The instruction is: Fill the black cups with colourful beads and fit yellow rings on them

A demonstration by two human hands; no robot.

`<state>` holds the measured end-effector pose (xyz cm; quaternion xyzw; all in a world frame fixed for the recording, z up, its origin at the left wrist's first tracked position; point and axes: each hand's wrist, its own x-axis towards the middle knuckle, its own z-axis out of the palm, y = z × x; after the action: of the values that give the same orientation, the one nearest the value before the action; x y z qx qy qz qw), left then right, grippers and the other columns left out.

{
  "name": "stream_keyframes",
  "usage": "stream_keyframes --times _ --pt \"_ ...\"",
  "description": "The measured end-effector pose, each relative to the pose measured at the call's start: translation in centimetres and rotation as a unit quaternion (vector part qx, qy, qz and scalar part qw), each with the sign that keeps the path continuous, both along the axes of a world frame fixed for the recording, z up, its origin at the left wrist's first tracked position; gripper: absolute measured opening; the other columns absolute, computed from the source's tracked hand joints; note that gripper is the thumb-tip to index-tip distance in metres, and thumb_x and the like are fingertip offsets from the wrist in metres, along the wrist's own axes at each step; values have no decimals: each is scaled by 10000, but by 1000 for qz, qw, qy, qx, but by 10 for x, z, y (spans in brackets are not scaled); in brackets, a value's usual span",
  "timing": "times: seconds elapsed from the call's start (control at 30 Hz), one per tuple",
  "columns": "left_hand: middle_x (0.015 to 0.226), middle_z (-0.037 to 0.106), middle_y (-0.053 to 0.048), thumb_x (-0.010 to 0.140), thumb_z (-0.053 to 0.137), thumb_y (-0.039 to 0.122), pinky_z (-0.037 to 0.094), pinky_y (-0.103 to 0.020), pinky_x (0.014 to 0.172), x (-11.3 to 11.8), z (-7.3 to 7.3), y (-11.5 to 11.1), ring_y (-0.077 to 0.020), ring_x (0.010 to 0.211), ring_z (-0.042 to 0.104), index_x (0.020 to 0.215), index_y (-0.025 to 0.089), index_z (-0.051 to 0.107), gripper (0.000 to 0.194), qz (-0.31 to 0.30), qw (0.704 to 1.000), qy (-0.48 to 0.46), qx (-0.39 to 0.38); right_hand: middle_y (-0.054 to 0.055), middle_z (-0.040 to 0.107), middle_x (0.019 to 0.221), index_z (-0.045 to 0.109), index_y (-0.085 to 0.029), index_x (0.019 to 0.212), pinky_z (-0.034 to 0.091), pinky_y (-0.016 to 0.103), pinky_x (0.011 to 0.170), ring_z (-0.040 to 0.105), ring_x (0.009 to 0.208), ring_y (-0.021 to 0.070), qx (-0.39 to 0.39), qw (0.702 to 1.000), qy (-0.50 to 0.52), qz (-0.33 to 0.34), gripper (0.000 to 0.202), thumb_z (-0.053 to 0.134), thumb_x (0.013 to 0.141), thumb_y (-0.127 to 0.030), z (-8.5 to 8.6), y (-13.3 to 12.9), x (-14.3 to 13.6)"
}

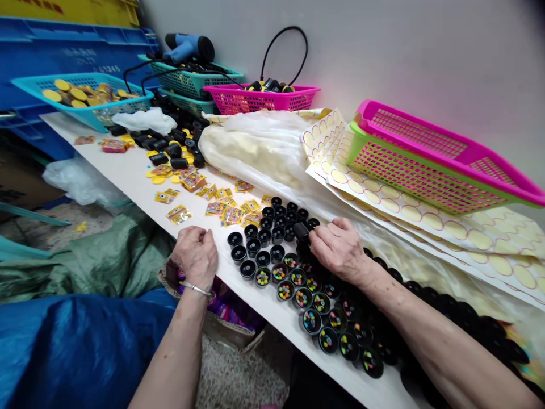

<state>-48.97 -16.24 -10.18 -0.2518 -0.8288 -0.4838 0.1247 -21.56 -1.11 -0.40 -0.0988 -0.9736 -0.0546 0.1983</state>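
A white surface point(131, 173) is running diagonally across the view and carrying the assembled parts. A white plastic bag point(255, 145) is lying along its wall side, and sheets of round labels point(389, 204) are spreading beside it. On these sheets a pink basket point(417, 129) is sitting inside a green basket point(409, 170). Of the hands, the left hand point(196, 257) is curling into a fist at the near edge; whether it is enclosing anything cannot be told. The right hand point(338, 247) is gripping a tilted black cylinder point(301, 232) over the cup rows. Black cups point(276, 234) are standing upright in close rows between and below the hands. Yellow packets point(232, 215) are lying scattered just beyond. Coloured pellets point(285, 290) are filling the bottoms of the nearer cups.
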Motion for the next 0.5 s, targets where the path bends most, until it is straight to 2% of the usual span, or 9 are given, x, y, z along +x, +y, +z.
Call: stream_keyframes --times 0.13,0.2,0.3,0.4,0.5 --pt "707 519 -22 679 536 294 429 -320 761 1 2 1 -180 747 507 601 192 509 132 23 1000 10 -8 70 582 752 622 -207 914 308 366 690 462 696 178 31 999 -33 1 338 288 935 -161 -5 -2 7" --pt "704 516 -21 662 542 268 437 -315 756 0 0 1 -180 747 509 603 193 504 103 11 1000 -3 -1 85 604 815 626 -205 935 313 370 690 474 718 184 27 999 -37 0 343 285 937 -166 -8 -4 10" --pt "727 525 -26 639 545 227 445 -300 749 -6 -8 0 -179 765 514 627 193 510 51 -15 1000 -21 14 102 622 919 629 -207 951 321 376 694 495 746 189 1 999 -37 -8 350 279 941 -186 -12 -6 13" --pt "737 528 -30 658 545 232 440 -295 752 -12 -16 -2 -178 777 514 637 191 513 56 -15 1000 -4 23 105 630 948 629 -216 952 321 376 679 510 744 189 -16 999 -35 -25 358 272 943 -202 -13 -7 14" --pt "718 524 -26 670 546 246 428 -297 738 -11 -18 -2 -172 754 509 635 186 521 74 -19 999 23 27 102 638 938 635 -211 938 304 367 653 515 717 183 26 998 -38 -32 352 283 939 -195 -12 -9 14"
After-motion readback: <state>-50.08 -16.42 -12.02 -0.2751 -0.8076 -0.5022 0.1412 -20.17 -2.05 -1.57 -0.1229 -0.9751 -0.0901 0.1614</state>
